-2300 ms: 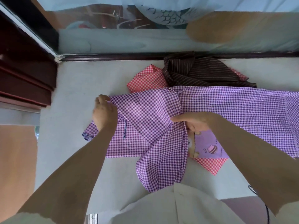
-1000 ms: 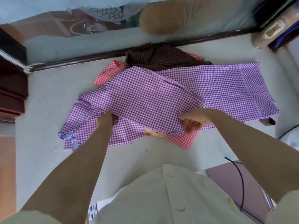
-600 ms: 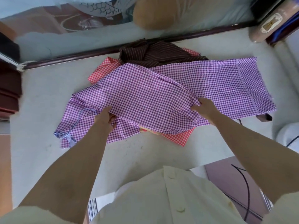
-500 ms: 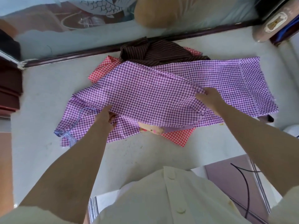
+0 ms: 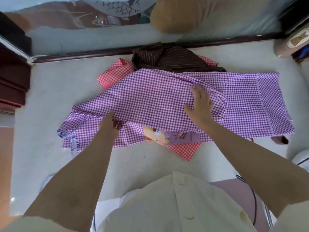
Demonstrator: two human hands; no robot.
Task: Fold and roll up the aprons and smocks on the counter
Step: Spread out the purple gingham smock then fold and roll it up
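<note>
Pale counter (image 5: 50, 91), left hand (image 5: 108, 125) pinching purple gingham smock (image 5: 150, 101), right hand (image 5: 200, 104) spread flat on it

One purple checked smock (image 5: 150, 101), one red checked cloth (image 5: 115, 72), one brown striped garment (image 5: 175, 61), on one counter (image 5: 55, 87). One bear patch (image 5: 155, 134). Two hands: left hand (image 5: 108, 124), right hand (image 5: 199, 102). One white shirt (image 5: 158, 208), two buttons (image 5: 189, 216).

You're at a pale counter (image 5: 50, 91) in a lived-in room, home or small shop, hard to say which; behind it a glass panel (image 5: 115, 9) etched with fish scales sits in a dark wooden frame (image 5: 93, 53); dark wooden furniture (image 5: 11, 81) stands at your left; a purple checked smock (image 5: 150, 97) with a cartoon patch (image 5: 156, 135) lies spread out.
</note>
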